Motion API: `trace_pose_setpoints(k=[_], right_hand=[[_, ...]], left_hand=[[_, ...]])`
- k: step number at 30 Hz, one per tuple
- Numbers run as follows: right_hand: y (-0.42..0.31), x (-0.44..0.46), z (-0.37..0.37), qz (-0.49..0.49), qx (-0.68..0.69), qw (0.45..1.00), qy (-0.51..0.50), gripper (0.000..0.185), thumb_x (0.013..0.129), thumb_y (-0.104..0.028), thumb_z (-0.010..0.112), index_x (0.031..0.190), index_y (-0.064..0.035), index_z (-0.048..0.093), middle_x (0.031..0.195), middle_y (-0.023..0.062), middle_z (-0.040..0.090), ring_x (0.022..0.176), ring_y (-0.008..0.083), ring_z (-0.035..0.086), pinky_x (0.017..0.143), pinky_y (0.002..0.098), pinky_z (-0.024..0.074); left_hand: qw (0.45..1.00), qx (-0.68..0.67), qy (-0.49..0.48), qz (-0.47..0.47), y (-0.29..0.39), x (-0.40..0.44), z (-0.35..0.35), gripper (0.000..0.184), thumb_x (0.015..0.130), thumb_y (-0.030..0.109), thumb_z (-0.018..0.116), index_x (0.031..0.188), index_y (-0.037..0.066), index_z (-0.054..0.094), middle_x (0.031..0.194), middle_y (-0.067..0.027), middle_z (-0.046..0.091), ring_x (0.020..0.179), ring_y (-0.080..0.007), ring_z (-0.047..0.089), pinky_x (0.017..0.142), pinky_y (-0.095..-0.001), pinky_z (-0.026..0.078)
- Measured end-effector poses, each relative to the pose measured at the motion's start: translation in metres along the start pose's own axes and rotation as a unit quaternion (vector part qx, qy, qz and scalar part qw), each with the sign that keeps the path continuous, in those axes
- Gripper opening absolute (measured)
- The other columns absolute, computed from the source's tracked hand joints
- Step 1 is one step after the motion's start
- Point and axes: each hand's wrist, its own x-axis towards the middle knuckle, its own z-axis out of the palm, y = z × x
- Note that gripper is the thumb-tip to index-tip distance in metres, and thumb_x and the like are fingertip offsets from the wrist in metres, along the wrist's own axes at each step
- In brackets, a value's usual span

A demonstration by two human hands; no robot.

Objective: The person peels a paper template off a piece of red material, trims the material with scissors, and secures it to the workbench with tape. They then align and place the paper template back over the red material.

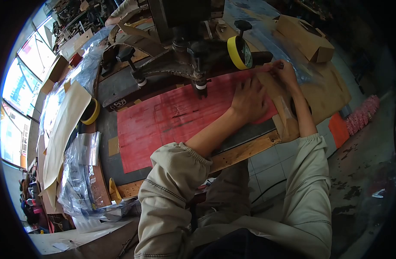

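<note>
A red sheet (185,114) with dark marks and creases lies on the dark bed of a press. My left hand (249,101) rests on the right part of this sheet, its fingers spread flat. Beyond it, at the sheet's far right corner, my right hand (285,72) has its fingers bent together near the red edge; whatever they pinch is too small to make out. Brown paper (329,93) spreads beside and under my right forearm. The dark metal head of the press (172,64) stands just past the sheet.
A yellow tape roll (239,52) hangs on the press, another (91,112) sits at the left. Clear plastic (79,172) and a pale sheet (64,129) lie left. A cardboard box (303,36) stands back right. Wooden strip (245,151) edges the front. Someone's arm (120,12) shows at the top.
</note>
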Motion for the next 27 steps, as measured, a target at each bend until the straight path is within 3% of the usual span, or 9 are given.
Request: trace_pose_setpoints(k=[6, 11, 14, 17, 20, 27], right_hand=[[0.006, 0.006, 0.0, -0.014, -0.026, 0.999, -0.012, 0.015, 0.08, -0.008, 0.062, 0.09, 0.0021, 0.057, 0.074, 0.0077, 0.065, 0.062, 0.0131, 0.062, 0.055, 0.026, 0.048], [0.003, 0.004, 0.002, -0.058, -0.094, 0.994, 0.009, 0.015, 0.08, -0.009, 0.063, 0.088, 0.0017, 0.057, 0.076, 0.01, 0.066, 0.064, 0.0146, 0.064, 0.056, 0.0272, 0.0487], [0.002, 0.004, 0.002, -0.068, -0.131, 0.989, 0.019, 0.017, 0.078, -0.01, 0.064, 0.089, 0.0011, 0.058, 0.081, 0.0137, 0.067, 0.07, 0.0213, 0.067, 0.061, 0.0313, 0.0501], [0.006, 0.003, 0.005, -0.164, -0.202, 0.964, 0.061, 0.02, 0.076, -0.011, 0.065, 0.09, 0.0004, 0.058, 0.084, 0.0165, 0.066, 0.078, 0.029, 0.066, 0.067, 0.0359, 0.0502], [0.003, 0.001, 0.006, -0.166, -0.226, 0.958, 0.062, 0.018, 0.077, -0.011, 0.066, 0.088, 0.0, 0.058, 0.08, 0.0139, 0.065, 0.078, 0.0255, 0.066, 0.069, 0.0336, 0.0488], [-0.002, -0.002, 0.008, -0.17, -0.213, 0.959, 0.077, 0.017, 0.075, -0.01, 0.065, 0.086, -0.0003, 0.058, 0.083, 0.0173, 0.064, 0.082, 0.0336, 0.063, 0.07, 0.0386, 0.0484]], left_hand=[[1.0, 0.003, 0.019, 0.012, -0.009, 0.004, 0.006, 0.054, 0.072, 0.044, 0.053, 0.112, 0.007, 0.055, 0.124, -0.0298, 0.044, 0.107, -0.0395, 0.044, 0.086, -0.0528, 0.036], [1.0, -0.008, -0.022, -0.002, -0.008, 0.009, 0.004, 0.057, 0.072, 0.045, 0.053, 0.113, 0.006, 0.055, 0.122, -0.0297, 0.044, 0.11, -0.0417, 0.042, 0.088, -0.0531, 0.035], [1.0, -0.005, -0.017, -0.004, -0.007, 0.008, 0.006, 0.057, 0.072, 0.044, 0.053, 0.112, 0.005, 0.054, 0.122, -0.0299, 0.044, 0.111, -0.0417, 0.04, 0.087, -0.0541, 0.035], [1.0, 0.001, -0.002, -0.005, -0.007, 0.006, 0.01, 0.057, 0.072, 0.045, 0.053, 0.112, 0.004, 0.053, 0.122, -0.0298, 0.044, 0.111, -0.042, 0.04, 0.085, -0.0553, 0.035], [1.0, -0.002, 0.002, -0.009, -0.006, 0.006, 0.012, 0.057, 0.072, 0.044, 0.053, 0.113, 0.005, 0.052, 0.121, -0.0289, 0.045, 0.109, -0.042, 0.04, 0.083, -0.0555, 0.035], [1.0, 0.005, 0.018, -0.004, -0.006, 0.005, 0.013, 0.055, 0.071, 0.043, 0.053, 0.111, 0.004, 0.052, 0.117, -0.027, 0.044, 0.102, -0.0402, 0.041, 0.079, -0.0539, 0.035]])
